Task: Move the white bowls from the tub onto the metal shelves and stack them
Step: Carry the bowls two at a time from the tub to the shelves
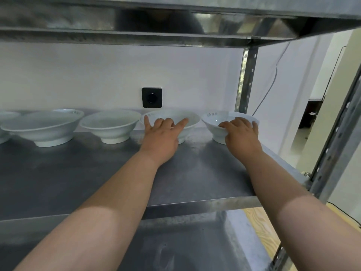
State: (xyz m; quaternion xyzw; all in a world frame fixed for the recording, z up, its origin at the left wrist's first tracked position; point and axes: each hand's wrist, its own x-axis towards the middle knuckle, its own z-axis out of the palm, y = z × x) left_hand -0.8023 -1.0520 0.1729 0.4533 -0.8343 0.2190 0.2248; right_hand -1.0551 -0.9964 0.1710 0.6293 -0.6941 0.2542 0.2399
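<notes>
From the head camera, both my bare arms reach out over the grey metal shelf to the row of white bowls standing upright along the wall.

My left hand is on the bowl under the socket. Its middle fingers are hooked over the near rim, while the thumb and little finger are spread out along it.

My right hand grips the end bowl, just beside the first. The thumb lies on the rim and the fingers wrap round the right side. Both bowls rest on their feet on the shelf.

To the left stands a single bowl, then a wider bowl with another rim showing behind it.

A black socket sits on the white wall, and a metal post rises at the right back corner.
</notes>
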